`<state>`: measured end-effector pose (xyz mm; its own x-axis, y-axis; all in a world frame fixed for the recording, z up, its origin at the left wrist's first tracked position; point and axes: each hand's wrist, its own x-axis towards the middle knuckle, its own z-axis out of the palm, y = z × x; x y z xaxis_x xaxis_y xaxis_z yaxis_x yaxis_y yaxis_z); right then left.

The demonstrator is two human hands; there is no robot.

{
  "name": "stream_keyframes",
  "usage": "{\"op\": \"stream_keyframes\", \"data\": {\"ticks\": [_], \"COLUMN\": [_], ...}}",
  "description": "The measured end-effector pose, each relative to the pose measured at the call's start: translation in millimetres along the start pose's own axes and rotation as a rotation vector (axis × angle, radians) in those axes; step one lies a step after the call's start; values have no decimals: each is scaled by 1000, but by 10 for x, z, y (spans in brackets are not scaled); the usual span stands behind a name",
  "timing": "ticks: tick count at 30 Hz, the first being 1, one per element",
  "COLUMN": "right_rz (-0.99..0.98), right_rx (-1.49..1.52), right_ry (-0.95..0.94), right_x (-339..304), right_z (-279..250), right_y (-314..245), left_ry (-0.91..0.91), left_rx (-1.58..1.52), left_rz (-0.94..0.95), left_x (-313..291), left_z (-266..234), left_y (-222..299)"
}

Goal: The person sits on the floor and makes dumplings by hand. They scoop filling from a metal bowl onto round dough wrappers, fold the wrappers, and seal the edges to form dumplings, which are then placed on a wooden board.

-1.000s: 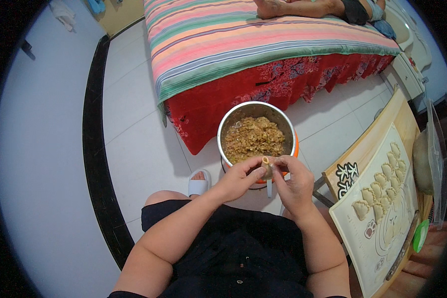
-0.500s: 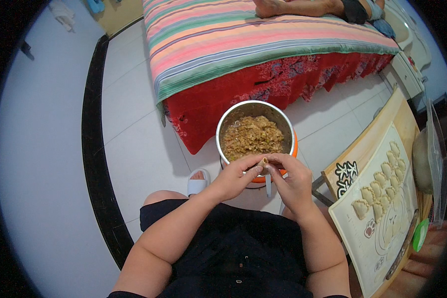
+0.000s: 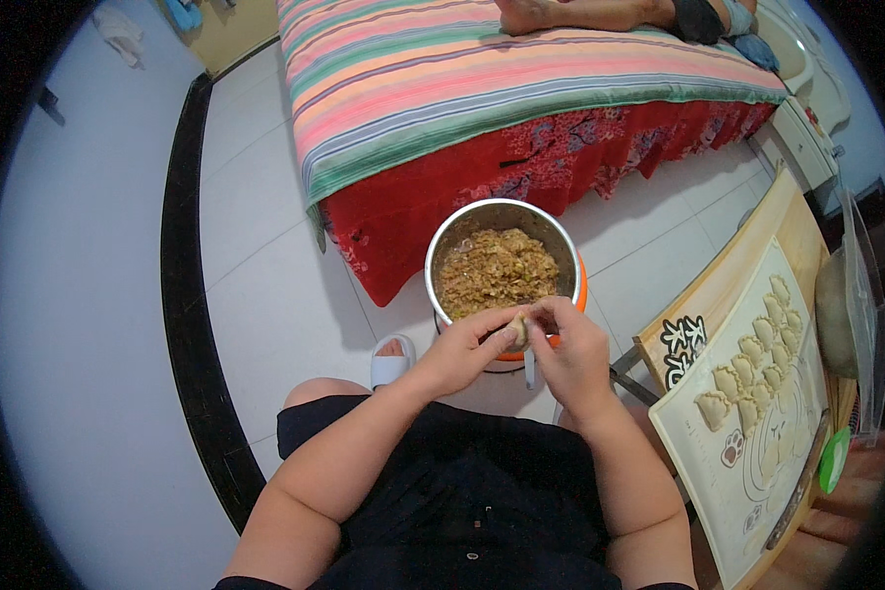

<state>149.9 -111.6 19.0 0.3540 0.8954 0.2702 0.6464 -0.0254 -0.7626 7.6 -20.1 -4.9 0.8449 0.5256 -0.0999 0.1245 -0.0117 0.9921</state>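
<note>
A small dough dumpling (image 3: 517,330) is pinched between my two hands. My left hand (image 3: 465,346) is closed, its thumb and fingers round the dumpling's left side. On the other side my right hand (image 3: 571,352) presses its fingertips against the dough edge. Just beyond them stands a metal pot (image 3: 441,246) partly filled with brownish minced filling (image 3: 501,265). The pot rests on something orange (image 3: 583,285). To the right, several finished dumplings (image 3: 752,346) lie in rows on a pale printed mat (image 3: 688,433).
The mat lies on a wooden board (image 3: 718,275), with a rolling pin (image 3: 796,482) and a green-rimmed scoop-like thing (image 3: 834,460) at its edge. A bed with a striped cover (image 3: 442,88) stands ahead, another person's leg (image 3: 600,14) on it. A wall (image 3: 79,295) rises at left.
The wrapper between my fingers has gone from an open-ended fold to a rounder, more closed dumpling. My right fingers have shifted along its edge.
</note>
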Motion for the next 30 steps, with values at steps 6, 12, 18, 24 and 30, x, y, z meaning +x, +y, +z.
{"op": "stream_keyframes", "data": {"ticks": [6,12,18,24,30], "right_rz": [96,41,45,252,168], "right_rx": [179,99,125,357,253], "right_ry": [71,-18,49,22,-50], "right_x": [38,60,43,79,67], "right_z": [20,48,98,39,72], "right_y": [52,25,77,26,19], "left_ry": [15,-18,-13,31,53], "left_rx": [-44,150,-94,-219,-210], "left_rz": [-84,-13,-127,-81,-101], "left_x": [16,3,22,58,23], "left_z": [-28,-21,-18,-34,5], "left_y": [0,-45,-46,-20,-72]}}
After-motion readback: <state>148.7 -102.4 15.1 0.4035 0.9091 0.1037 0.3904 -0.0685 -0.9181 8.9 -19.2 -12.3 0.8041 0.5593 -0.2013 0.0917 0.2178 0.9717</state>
